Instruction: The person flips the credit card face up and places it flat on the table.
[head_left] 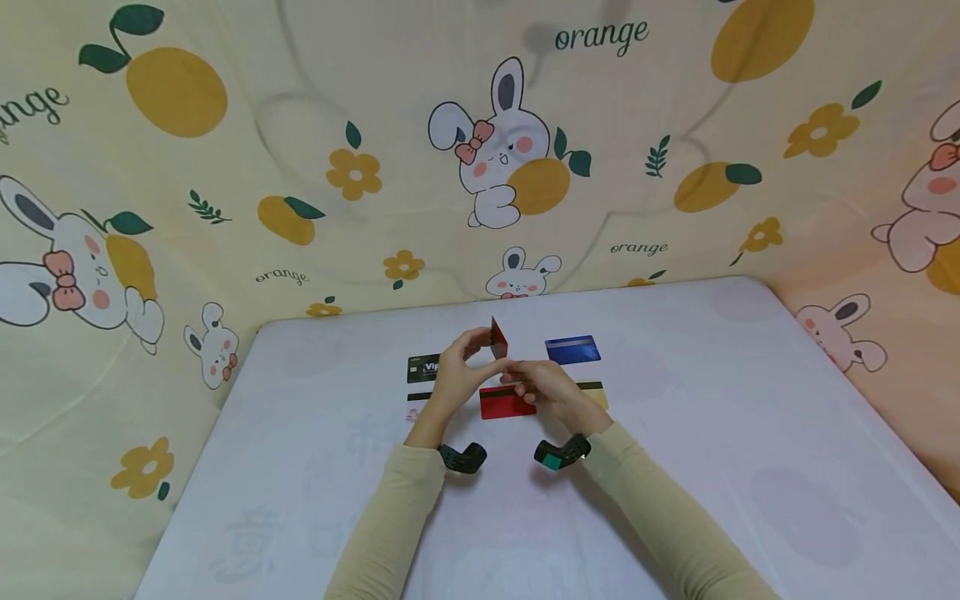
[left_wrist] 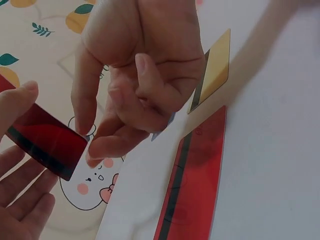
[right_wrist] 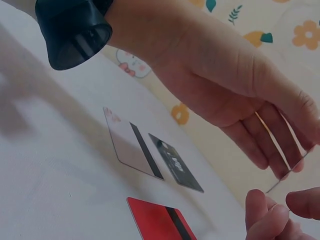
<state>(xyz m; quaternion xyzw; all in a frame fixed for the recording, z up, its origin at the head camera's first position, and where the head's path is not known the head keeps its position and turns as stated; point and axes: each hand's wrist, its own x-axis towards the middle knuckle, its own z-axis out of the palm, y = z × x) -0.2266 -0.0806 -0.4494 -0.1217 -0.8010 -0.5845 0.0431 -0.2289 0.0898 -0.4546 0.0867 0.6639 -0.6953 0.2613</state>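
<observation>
My left hand [head_left: 459, 375] holds a red card [head_left: 498, 340] upright above the table, thumb on one face and fingers behind it. A dark stripe runs along this card in the left wrist view. My right hand [head_left: 551, 387] is close beside it, with thumb and forefinger tips apart at the card's lower corner and the other fingers loosely bent. Below the hands lies another red card [head_left: 504, 404] with a black stripe, partly covered by the right hand. In the right wrist view the held card shows only as a thin edge.
On the white table [head_left: 300, 467] lie a black VIP card [head_left: 422, 369] and a pale striped card [head_left: 417, 407] at left. A blue card [head_left: 573, 349] and a gold card [head_left: 597, 394] lie at right. A patterned cloth [head_left: 300, 108] hangs behind.
</observation>
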